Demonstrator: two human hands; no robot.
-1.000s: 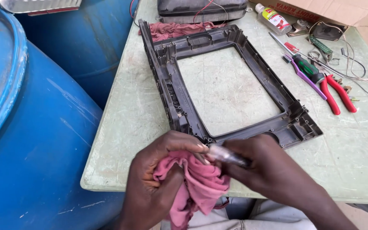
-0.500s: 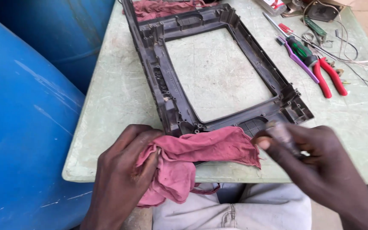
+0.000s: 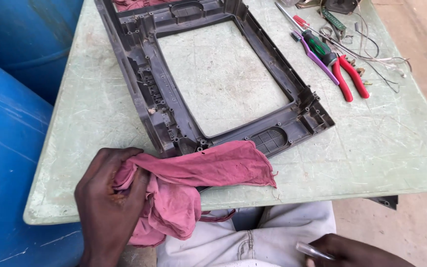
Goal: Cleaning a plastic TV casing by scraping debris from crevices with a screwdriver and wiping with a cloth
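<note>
Left hand (image 3: 108, 202): fingers curling closed around one bunched pink cloth (image 3: 193, 190) at the near table edge, the cloth's free end lying over the near corner of one dark plastic frame (image 3: 144, 84). Right hand (image 3: 357, 252): showing only partly at the bottom edge, fingers pinching one slim, shiny object (image 3: 315, 251) too cut off to identify, over the lap in pale trousers (image 3: 253, 237). The frame is lying flat on one pale green table (image 3: 386, 148), its far end running out of view. Beyond: one pair of red-handled pliers (image 3: 349, 79), one green-handled screwdriver (image 3: 317, 44), loose wires (image 3: 376, 59). Two blue drums (image 3: 6, 148) are standing at left, both cropped.
</note>
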